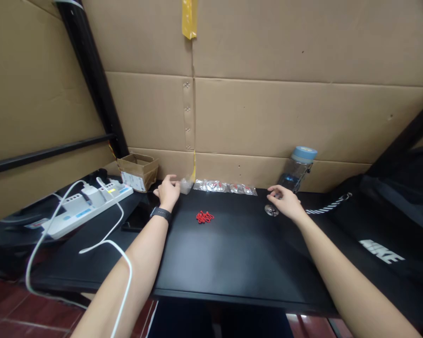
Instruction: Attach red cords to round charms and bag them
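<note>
My left hand (169,191), with a dark watch on its wrist, is near the back left of the black table, beside a small clear plastic bag (186,185). Its fingers are apart and nothing shows in them. On the right, my right hand (285,202) hovers with curled fingers just above a small round shiny disc-like item (271,210). Whether its fingertips hold anything is too small to tell. A bundle of red cord (205,217) lies in the middle of the table. Behind it, several flat clear packets (225,187) form a row along the cardboard wall.
A blue-lidded bottle (296,171) stands behind my right hand. Left are an open cardboard box (139,171), a white power strip (88,211) and a white cable passing over my left forearm. A black bag (384,225) with a striped strap is at the right.
</note>
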A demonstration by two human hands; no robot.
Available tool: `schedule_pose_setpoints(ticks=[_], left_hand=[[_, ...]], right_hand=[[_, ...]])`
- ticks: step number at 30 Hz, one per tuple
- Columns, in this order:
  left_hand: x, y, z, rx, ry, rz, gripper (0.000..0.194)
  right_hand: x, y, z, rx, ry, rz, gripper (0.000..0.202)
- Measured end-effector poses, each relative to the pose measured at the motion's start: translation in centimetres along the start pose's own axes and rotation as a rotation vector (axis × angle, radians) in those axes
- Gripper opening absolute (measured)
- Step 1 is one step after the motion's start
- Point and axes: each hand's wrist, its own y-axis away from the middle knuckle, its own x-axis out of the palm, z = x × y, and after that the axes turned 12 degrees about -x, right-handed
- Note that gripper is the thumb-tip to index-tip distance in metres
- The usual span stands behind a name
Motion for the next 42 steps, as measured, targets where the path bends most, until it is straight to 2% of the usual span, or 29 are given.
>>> schedule_pose_setpoints(ticks=[4, 7, 9, 12, 17, 22, 25, 28, 32, 35, 38, 40, 42], left_hand=[[-0.8, -0.5, -0.1, -0.079, 0.076, -0.115, 0.031], [-1.3, -1.0, -0.1, -0.116, 0.156, -0.190, 0.033], [-1.7, -1.2, -0.1, -0.132, 0.183, -0.196, 0.033], [-2.3, -1.3, -0.2, -0.086, 0.132, -0.094, 0.033], [-2.8, -1.1, -0.5, -0.009, -0.157, 0.127, 0.031], [-2.6, -0.9, -0.3, -0.039, -0.177, 0.184, 0.035], [-2.3, -1.0, -0.1, -0.039, -0.122, 0.094, 0.034], [-2.1, -1.4, 0.1, -0.148, 0.003, -0.049, 0.028], [-2.5, -2.0, 0.3, -0.259, 0.104, -0.113, 0.031], [-3.5, -1.4, -0.4, -0.187, 0.150, -0.225, 0.032], [-4.5, 0.8, -2.4, 0.026, 0.151, -0.309, 0.029], [-4.5, 3.2, -4.1, 0.209, 0.090, -0.268, 0.026], [-3.8, 6.2, -5.7, 0.318, 0.009, -0.170, 0.024]], right_hand=[[-2.0, 1.1, -2.0, -0.161, -0.084, 0.139, 0.033], [-3.0, 1.5, -2.1, -0.178, -0.065, 0.192, 0.031], [-3.2, 1.5, -1.8, -0.172, -0.059, 0.201, 0.031], [-3.2, 1.5, -1.2, -0.199, -0.068, 0.233, 0.029], [-3.1, 1.6, -0.4, -0.216, -0.092, 0.282, 0.030], [-3.2, 1.7, -0.4, -0.199, -0.096, 0.282, 0.030], [-3.1, 1.7, -0.5, -0.191, -0.097, 0.287, 0.030], [-3.1, 1.6, -0.6, -0.186, -0.099, 0.287, 0.031], [-3.0, 1.7, -0.7, -0.193, -0.097, 0.283, 0.030], [-3.1, 1.7, -0.8, -0.207, -0.079, 0.308, 0.033], [-3.3, 1.9, -0.9, -0.240, -0.063, 0.366, 0.044], [-3.4, 2.0, -0.9, -0.245, -0.055, 0.407, 0.052], [-3.4, 2.0, -0.8, -0.231, -0.053, 0.437, 0.056]])
